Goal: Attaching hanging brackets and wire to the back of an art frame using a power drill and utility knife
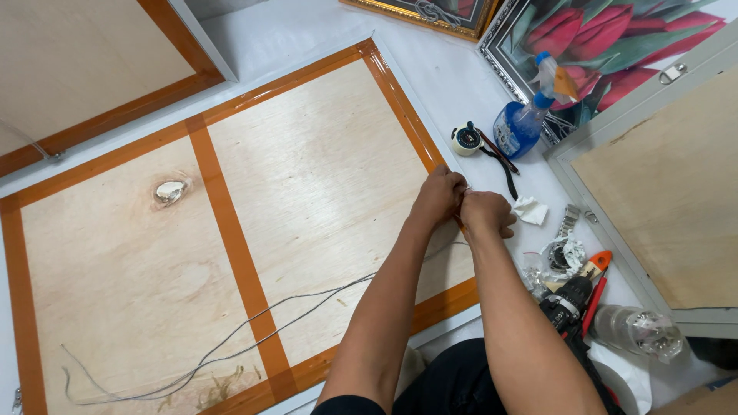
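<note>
Wire (254,327) trails from both hands (461,204).

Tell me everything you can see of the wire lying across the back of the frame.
The wire is thin, grey and metallic-looking, lying loose on the plywood backing board. It seems doubled: two strands run side by side from a loop near the board's lower left corner, cross the vertical strip of brown tape, and rise toward the right edge, passing behind the left forearm. There the left hand and right hand are closed together at the frame edge; whether they grip its end is hidden.
</note>
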